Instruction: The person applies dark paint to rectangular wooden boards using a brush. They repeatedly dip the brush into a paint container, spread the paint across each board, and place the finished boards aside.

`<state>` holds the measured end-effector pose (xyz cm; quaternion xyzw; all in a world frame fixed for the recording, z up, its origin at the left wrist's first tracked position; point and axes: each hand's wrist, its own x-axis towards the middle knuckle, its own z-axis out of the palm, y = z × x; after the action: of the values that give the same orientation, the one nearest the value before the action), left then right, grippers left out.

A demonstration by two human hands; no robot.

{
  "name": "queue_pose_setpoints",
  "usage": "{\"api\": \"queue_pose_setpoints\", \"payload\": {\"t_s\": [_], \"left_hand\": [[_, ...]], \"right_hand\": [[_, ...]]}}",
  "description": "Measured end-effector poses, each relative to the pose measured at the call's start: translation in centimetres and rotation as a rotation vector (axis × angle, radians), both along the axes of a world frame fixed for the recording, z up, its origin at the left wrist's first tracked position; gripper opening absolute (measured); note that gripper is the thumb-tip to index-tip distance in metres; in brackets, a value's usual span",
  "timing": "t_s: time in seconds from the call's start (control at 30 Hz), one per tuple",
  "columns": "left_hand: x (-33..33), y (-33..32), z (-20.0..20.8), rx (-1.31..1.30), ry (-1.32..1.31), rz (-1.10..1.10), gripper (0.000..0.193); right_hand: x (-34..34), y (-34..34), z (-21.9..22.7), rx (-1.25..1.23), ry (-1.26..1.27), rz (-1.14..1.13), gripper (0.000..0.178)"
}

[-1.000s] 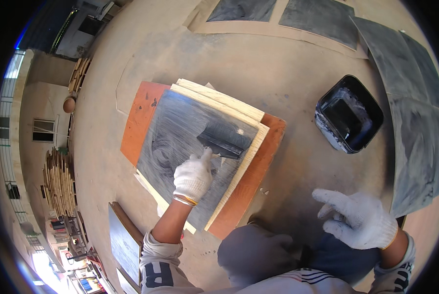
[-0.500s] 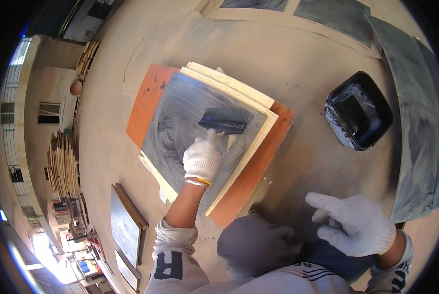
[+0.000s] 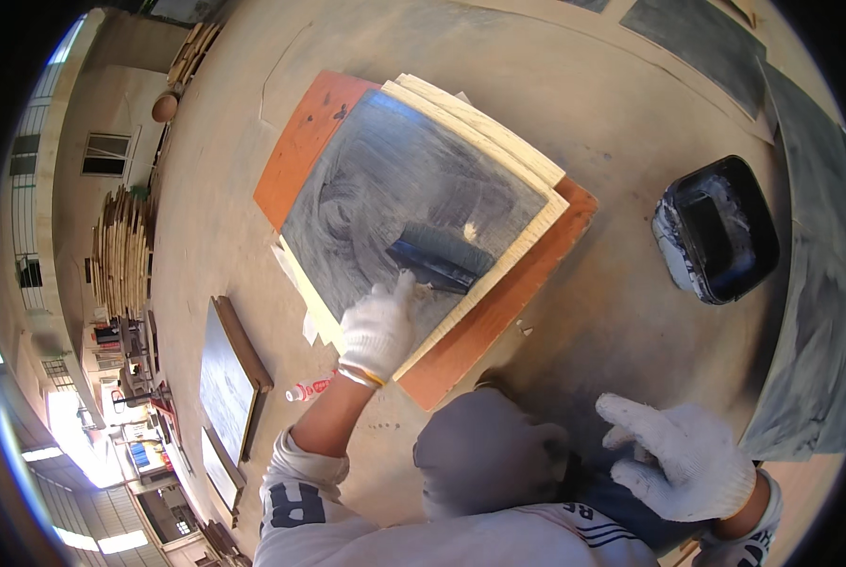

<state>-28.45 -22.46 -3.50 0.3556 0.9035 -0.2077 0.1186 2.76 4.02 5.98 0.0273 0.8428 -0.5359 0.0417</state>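
My left hand [image 3: 379, 326], in a white knitted glove, is closed around the handle of a wide scraper [image 3: 432, 262]. Its black blade lies tilted on a wooden board [image 3: 376, 142] whose top is smeared dark grey, close to the near right edge. The handle is mostly hidden by the fingers. A small pale spot shows on the board just beyond the blade. Over on the right, my right hand [image 3: 683, 458], gloved likewise, hangs in the air beside my knee with thumb and fingers apart, holding nothing.
Beneath the board are other pale boards and an orange-brown panel [image 3: 498, 302]. A black bucket [image 3: 720, 227] with paint-smeared walls stands right. Dark-coated sheets [image 3: 805, 274] line the far right. Left, a bottle [image 3: 309, 388] lies near my forearm, and coated panels [image 3: 226, 378] rest on the floor.
My left hand has drawn the scraper nearer along the board, toward its near right edge. The right hand keeps its pose. The view has shifted, bringing the bottle into sight.
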Motion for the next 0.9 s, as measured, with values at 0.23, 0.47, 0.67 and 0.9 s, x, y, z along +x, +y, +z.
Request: {"api": "queue_pose_setpoints", "payload": {"t_s": [0.23,0.47,0.67,0.9], "left_hand": [[-1.7,4.3,-0.3,0.047,-0.018,0.029,0.035],[-2.5,-0.1,-0.9,0.094,0.076,0.058,0.035],[-1.8,-4.7,-0.5,0.06,0.05,0.172,0.039],[-3.4,-2.7,-1.5,0.217,0.049,0.002,0.029]], "right_hand": [[-0.5,-0.4,0.6,0.054,-0.078,0.001,0.073],[-1.0,-0.4,0.0,0.032,-0.097,0.009,0.074],[-1.4,-0.7,-0.3,0.005,-0.11,0.016,0.073],[-2.1,-1.2,-0.3,0.026,-0.167,-0.031,0.073]]}}
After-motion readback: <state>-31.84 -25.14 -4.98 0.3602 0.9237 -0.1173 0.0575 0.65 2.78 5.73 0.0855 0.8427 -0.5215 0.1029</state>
